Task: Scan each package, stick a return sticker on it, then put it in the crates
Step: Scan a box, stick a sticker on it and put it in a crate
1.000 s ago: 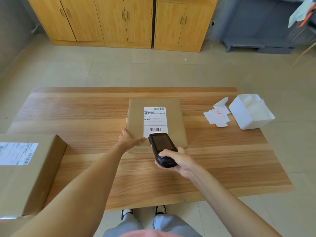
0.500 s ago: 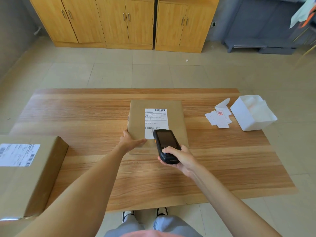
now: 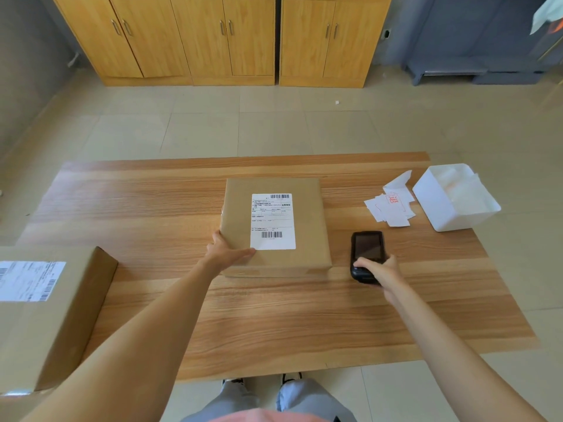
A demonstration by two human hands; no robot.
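My left hand (image 3: 227, 254) lies flat, fingers straight, on the near-left corner of the flat brown cardboard package (image 3: 275, 226), fingertips touching the edge of its white shipping label (image 3: 273, 221). Package sits on the wooden table (image 3: 274, 315), between my two hands. My right hand (image 3: 379, 271) has fingers curled round the lower end of the black handheld scanner (image 3: 366, 255), screen up, just right of the package; can't tell if it touches the table. Beyond my right hand: loose white return stickers (image 3: 391, 207), one with red print, beside a white plastic bin (image 3: 455, 197). Far left of my left hand, a bigger brown labelled box (image 3: 45, 315).
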